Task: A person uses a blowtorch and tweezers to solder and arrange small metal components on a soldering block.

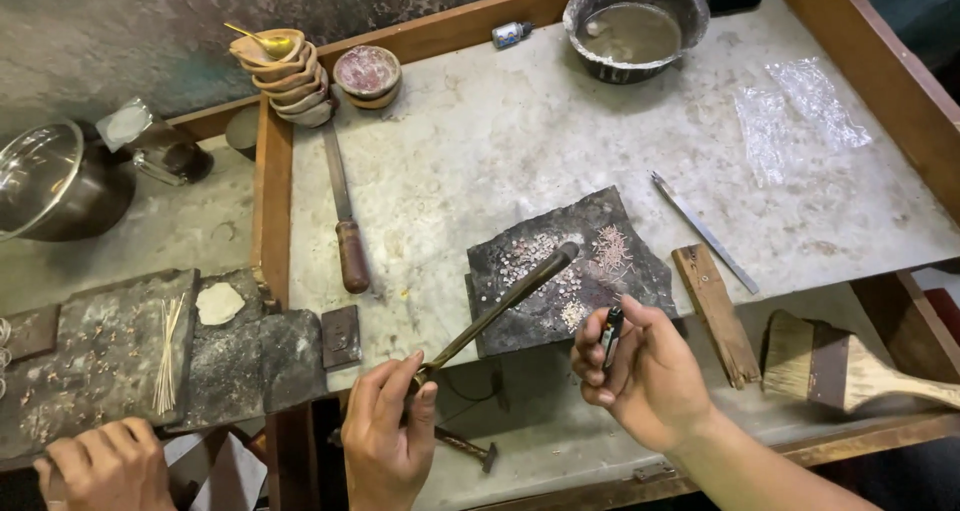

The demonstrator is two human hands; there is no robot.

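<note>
Left hand (388, 426) gripping torch pipe (505, 306) over slab (570, 271); right hand (640, 371) pinching, seemingly, a lighter (611, 328).

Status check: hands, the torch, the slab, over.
Left hand grips torch pipe, tip over dark slab. Right hand holds small lighter at slab edge. Small bits on slab; nothing between.

The left hand (388, 431) covers the near end of the torch (500, 306), and its wrist runs off the bottom edge. The right hand (640, 366) wraps most of a lighter (611, 328); only the lighter's top shows. The bits on the slab (565, 271) are too small to tell apart. The brush (850, 366) handle and a co-worker's hand (100, 463) are cut off by the frame.
</note>
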